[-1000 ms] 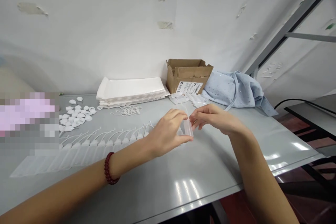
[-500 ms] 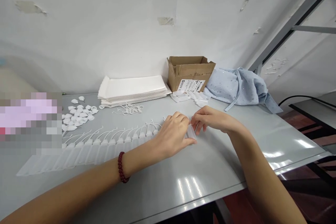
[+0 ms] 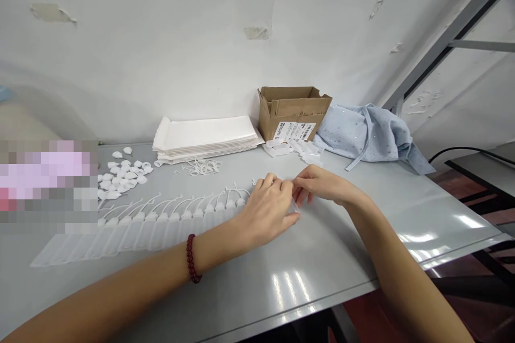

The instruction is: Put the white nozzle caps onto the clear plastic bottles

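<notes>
My left hand (image 3: pixel 267 206), with a dark red bead bracelet (image 3: pixel 192 259) on the wrist, curls over a small translucent plastic tube (image 3: pixel 295 207). Most of that tube is hidden under the fingers. My right hand (image 3: pixel 322 185) meets it from the right, thumb and fingers pinched together by the left fingertips; what lies in the pinch is hidden. To the left, a row of translucent tubes (image 3: pixel 153 233) lies side by side, each with a white cap (image 3: pixel 174 216) and a thin white cord at its far end. The row runs under my left hand.
Loose white caps (image 3: pixel 123 178) are heaped at the left beside a blurred-out patch. White cords (image 3: pixel 200 166) lie before a stack of white envelopes (image 3: pixel 207 136). Behind are a cardboard box (image 3: pixel 295 112), clear plastic pieces (image 3: pixel 281 148) and light blue cloth (image 3: pixel 366 136) on the grey table (image 3: pixel 338 257).
My right hand has closed in slightly, its fingers drawn together against the left fingertips. Less of the tube between the hands shows. The view has shifted a little.
</notes>
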The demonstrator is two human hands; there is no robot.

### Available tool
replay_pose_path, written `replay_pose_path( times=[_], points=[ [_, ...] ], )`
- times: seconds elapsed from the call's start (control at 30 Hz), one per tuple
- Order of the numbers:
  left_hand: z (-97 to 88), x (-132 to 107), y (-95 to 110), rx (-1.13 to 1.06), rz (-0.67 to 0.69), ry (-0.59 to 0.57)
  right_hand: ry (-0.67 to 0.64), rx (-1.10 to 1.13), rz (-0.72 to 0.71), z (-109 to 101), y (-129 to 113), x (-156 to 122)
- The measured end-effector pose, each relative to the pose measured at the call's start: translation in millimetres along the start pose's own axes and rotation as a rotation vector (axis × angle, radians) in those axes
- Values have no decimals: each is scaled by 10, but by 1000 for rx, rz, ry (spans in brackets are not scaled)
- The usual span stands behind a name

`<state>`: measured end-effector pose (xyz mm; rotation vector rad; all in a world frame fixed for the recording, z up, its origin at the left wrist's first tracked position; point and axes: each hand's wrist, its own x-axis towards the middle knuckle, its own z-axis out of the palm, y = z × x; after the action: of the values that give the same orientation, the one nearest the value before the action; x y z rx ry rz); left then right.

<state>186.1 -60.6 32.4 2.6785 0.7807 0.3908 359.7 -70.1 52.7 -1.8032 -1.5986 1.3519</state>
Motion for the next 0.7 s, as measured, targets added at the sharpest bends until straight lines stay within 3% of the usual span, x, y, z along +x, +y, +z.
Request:
replay_pose_path(
  times=[0.27,0.4,0.53,0.7],
  points=[
    [-44,-13,-18,48,26,11,18,-13,36,-1,-23,-3],
    [-301,38,-139,68,-17,57,65,-38,60,-36,-9,-4],
    [-733,46,-468,57,-167,125,265,-142,-13,-82,35,48],
    [-1057,-75,-1002,23,-375,90,697,-319,-184,-143,189,223]
  ],
)
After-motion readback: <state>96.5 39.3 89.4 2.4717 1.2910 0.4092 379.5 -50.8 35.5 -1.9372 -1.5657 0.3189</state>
